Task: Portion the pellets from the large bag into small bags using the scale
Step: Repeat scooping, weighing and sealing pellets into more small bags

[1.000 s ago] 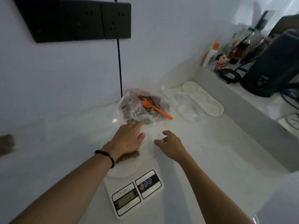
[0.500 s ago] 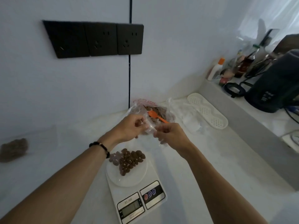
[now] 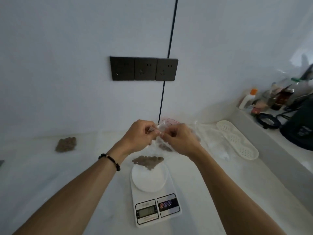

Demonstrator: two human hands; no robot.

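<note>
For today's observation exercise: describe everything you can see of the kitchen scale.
The scale is white, looks plastic, and lies flat on the pale counter. A round weighing plate sits at its far end, with brown pellets heaped on the plate's far edge. The near end has a small grey display, unreadable here, and a panel of three round buttons. Neither hand touches it.

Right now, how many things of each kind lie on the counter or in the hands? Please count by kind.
Small bag, held by left hand and right hand: 1
Scale: 1
Pellet heaps: 2
White perforated trays: 1
Total: 5
</note>
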